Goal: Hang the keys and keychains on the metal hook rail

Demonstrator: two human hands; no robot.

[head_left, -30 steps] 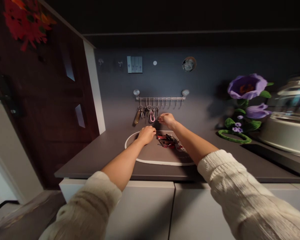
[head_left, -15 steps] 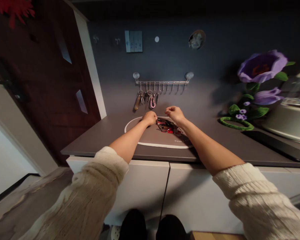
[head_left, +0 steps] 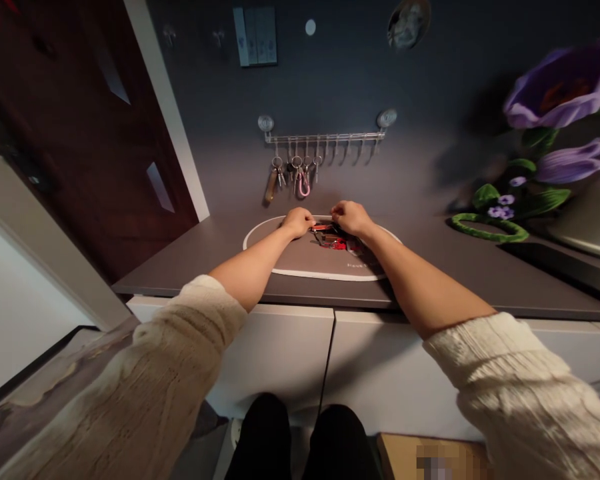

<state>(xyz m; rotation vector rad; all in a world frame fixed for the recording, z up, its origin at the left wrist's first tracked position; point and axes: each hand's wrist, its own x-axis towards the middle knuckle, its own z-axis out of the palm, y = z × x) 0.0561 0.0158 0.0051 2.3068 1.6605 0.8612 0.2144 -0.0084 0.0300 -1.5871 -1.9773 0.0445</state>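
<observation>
A jumbled pile of small red, black and metallic pieces [head_left: 336, 243] lies on a brown mat with a white rim [head_left: 325, 275]; their exact kind is too small to make out. My left hand [head_left: 298, 223] is at the pile's left edge, thumb and fingers pinched together near the end of a red piece. Just over the pile's back right side, my right hand [head_left: 353, 217] is closed with its fingers curled inward. Anything within either pinch is too small or hidden to name. A short gap separates the two hands.
Behind the mat, a clear hook rail [head_left: 325, 138] on the wall holds several keys [head_left: 297, 175] at its left. Purple artificial flowers [head_left: 573, 163] with a green ring base [head_left: 490, 228] stand at the right, beside a pale rounded object [head_left: 593, 227]. White cabinet doors [head_left: 275, 353] are below the counter.
The view has tilted down and come closer. My right hand has come down nearer the pile and my left hand, its fingers now more curled. The left hand stays at the pile's left edge.
</observation>
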